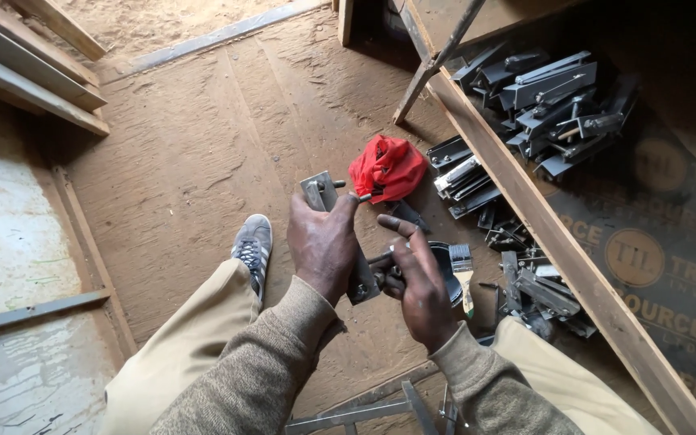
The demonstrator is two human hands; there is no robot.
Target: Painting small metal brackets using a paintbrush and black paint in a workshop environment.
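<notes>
left hand [321,244] grips a long grey metal bracket [321,193], fingers wrapped round its middle, thumb up along the plate; the bracket's top end with a bolt sticks out above the hand, its lower end shows below at the wrist side. right hand [419,283] is closed on a dark metal rod [380,259] that meets the bracket's lower end, index finger stretched out toward the upper left. both hands are held over the wooden floor [203,145], between the knees of tan trousers [179,354]. a grey sneaker [253,246] rests on the floor just left of the left hand. a red bag [388,165] lies on the floor just above the hands, near the bracket's top. a small paintbrush [463,270] lies beside a dark round tin [447,270] right of the right hand, the tin partly hidden by it. a pile of metal brackets [545,93] lies at upper right behind a slanted wooden beam [541,217], more loose metal parts [537,290] near the brush. metal strips [364,415] lie at the bottom edge. grey-brown sweater sleeves [267,370] cover both arms.
</notes>
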